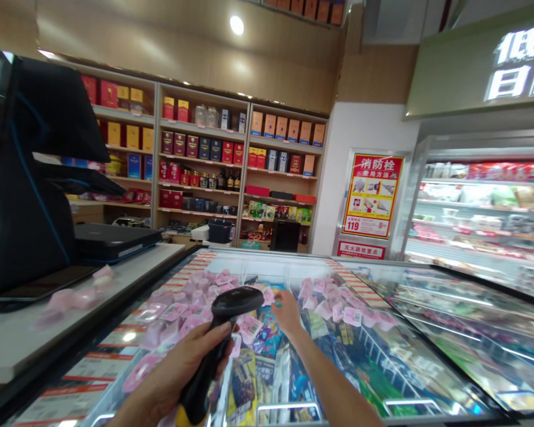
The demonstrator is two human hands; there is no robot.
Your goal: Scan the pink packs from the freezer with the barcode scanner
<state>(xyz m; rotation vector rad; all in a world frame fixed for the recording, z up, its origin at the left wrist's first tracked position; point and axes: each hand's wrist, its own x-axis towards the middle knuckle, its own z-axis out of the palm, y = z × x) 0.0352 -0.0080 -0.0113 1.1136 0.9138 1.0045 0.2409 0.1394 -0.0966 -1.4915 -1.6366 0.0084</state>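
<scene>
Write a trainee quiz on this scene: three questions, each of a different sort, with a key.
1. Multiple choice. What is the left hand doing with the barcode scanner?
a) Pressing it down flat
b) Gripping it
c) Not touching it

2. True or false. A red fire-hydrant poster hangs on the white wall.

3. Fill in the blank. Pink cups lie on the ____ top of the freezer.

Key: 1. b; 2. True; 3. glass
</scene>
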